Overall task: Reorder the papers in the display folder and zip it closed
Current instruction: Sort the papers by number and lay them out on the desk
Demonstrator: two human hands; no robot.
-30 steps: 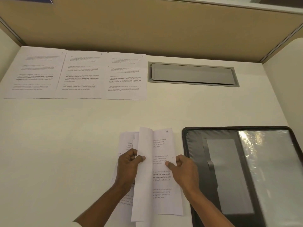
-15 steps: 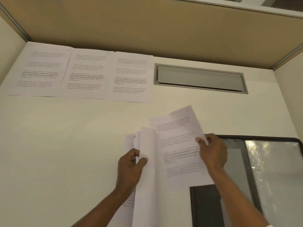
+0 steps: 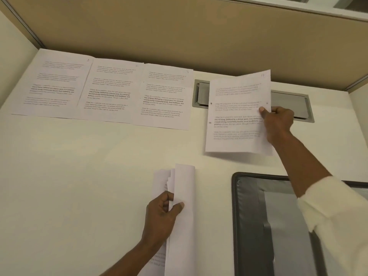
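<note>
Over the white desk, the right hand has carried a pinched sheet up toward three laid-out pages, probably as the fourth in order; the left hand grips the remaining stack.

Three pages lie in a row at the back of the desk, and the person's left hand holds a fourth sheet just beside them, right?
Not quite. The head view shows the right hand pinching that fourth sheet beside the three pages; the left hand grips the remaining stack nearer the person.
</note>
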